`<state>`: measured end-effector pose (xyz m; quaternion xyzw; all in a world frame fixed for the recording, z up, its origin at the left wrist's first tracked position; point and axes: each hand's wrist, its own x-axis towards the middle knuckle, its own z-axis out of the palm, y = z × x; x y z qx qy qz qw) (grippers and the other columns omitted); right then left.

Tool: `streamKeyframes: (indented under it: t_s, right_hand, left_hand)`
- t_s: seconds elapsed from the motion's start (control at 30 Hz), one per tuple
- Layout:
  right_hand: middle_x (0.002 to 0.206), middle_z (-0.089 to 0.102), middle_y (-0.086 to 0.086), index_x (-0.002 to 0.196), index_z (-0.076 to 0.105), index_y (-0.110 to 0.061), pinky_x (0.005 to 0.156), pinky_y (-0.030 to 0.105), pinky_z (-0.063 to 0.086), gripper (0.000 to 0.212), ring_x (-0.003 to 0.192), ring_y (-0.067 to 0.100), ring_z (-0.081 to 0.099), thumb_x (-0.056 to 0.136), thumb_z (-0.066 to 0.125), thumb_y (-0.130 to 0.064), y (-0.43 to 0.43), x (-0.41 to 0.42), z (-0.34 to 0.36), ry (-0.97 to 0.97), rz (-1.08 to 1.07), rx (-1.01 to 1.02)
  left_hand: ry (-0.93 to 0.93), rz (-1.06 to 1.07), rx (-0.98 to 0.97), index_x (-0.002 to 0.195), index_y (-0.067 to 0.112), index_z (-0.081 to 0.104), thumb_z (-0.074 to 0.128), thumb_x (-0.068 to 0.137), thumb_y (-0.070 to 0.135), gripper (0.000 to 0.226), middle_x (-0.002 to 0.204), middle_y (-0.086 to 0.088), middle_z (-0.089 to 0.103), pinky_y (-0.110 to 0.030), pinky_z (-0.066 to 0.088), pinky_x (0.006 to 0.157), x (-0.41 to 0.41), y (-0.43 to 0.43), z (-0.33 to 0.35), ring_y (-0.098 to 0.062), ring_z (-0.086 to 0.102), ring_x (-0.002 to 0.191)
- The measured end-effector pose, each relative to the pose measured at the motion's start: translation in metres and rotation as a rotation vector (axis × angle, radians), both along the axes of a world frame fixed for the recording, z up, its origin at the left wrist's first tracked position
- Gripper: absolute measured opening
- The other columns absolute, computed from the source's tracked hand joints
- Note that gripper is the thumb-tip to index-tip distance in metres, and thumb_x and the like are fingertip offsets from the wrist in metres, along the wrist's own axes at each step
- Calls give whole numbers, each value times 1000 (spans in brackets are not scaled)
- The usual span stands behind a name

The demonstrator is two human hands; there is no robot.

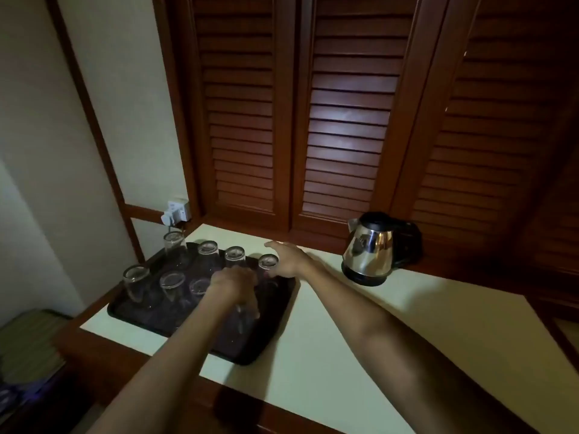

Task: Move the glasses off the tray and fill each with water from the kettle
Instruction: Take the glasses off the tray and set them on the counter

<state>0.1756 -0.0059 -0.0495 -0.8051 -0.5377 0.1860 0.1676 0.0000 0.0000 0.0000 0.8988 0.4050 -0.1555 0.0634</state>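
Here, several glasses (207,250) on black tray (250,358).

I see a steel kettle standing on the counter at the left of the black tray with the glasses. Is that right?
Not quite. The head view shows the steel kettle standing on the counter at the right of the black tray with the glasses, not at the left.

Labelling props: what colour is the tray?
Black tray, dark with a slightly speckled surface; shows best in the head view.
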Motion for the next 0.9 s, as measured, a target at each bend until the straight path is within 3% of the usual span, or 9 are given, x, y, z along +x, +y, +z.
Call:
streamKeyframes:
  t_s: [0.13, 0.27, 0.37, 0.5, 0.57, 0.67, 0.77, 0.83, 0.9]
  right_hand:
    - [148, 54, 16, 148, 50, -24, 104, 41, 50, 72, 133, 37, 54, 82, 78, -22, 16, -17, -6, -77, 18, -47]
    - [137, 65, 15, 132, 66, -22, 97, 36, 54, 52, 123, 35, 63, 84, 68, -2, 20, -21, -9, -80, -32, 56]
    - [130, 69, 13, 125, 71, -20, 94, 34, 56, 42, 117, 33, 67, 85, 70, -6, 21, -21, -4, -76, -83, 125]
    - [114, 65, 1, 121, 71, -19, 85, 25, 47, 48, 106, 17, 60, 76, 86, -22, 11, -17, 7, 36, -152, 160]
    - [114, 66, 0, 111, 70, -19, 76, 23, 48, 43, 100, 18, 62, 73, 89, -22, 3, -10, 12, 228, -272, 266]
    - [117, 71, 17, 103, 65, -12, 61, 30, 61, 35, 83, 26, 72, 77, 88, -13, -19, 2, 15, 827, -503, 434]
    - [117, 70, 22, 122, 61, -1, 72, 36, 67, 56, 93, 33, 76, 78, 88, -21, -52, 13, 10, 1410, -634, 485]
    - [115, 73, 21, 111, 65, -2, 91, 39, 62, 47, 111, 32, 72, 79, 87, -28, -73, 18, -2, 1661, -620, 485]
    - [112, 75, 18, 105, 65, -6, 107, 38, 51, 33, 113, 29, 69, 86, 81, -29, -93, 20, -12, 1760, -549, 463]
  left_hand:
    - [69, -21, 40, 116, 19, 75, 94, 62, 36, 60, 122, -3, 74, -39, 62, 90, 4, 12, -12, -25, 72, 112]
    - [29, -45, 53, 107, 11, 76, 89, 68, 28, 44, 111, -7, 77, -33, 62, 82, 0, 18, -8, -25, 75, 103]
    - [-9, -43, 76, 111, 13, 73, 80, 74, 34, 43, 114, -6, 73, -36, 58, 84, -3, 29, -1, -28, 72, 108]
    - [18, -30, 9, 95, 18, 72, 80, 68, 49, 42, 106, 0, 73, -36, 56, 86, -14, 48, 10, -25, 71, 100]
    - [-56, 47, -181, 106, 21, 74, 81, 63, 57, 56, 110, -2, 74, -36, 57, 86, -25, 61, 14, -24, 71, 99]
    - [-293, 134, -411, 99, 16, 80, 77, 60, 68, 65, 94, -3, 77, -35, 54, 79, -46, 73, 17, -22, 71, 93]
    - [-616, 302, -790, 115, 8, 73, 73, 80, 54, 58, 100, -9, 79, -32, 59, 74, -64, 60, 12, -22, 71, 88]
    - [-862, 424, -1125, 122, 3, 69, 74, 87, 35, 48, 110, -17, 77, -25, 64, 62, -67, 35, 5, -20, 71, 80]
    - [-1017, 510, -1351, 120, 0, 69, 72, 89, 22, 39, 110, -20, 76, -28, 66, 62, -60, 12, -5, -21, 75, 76]
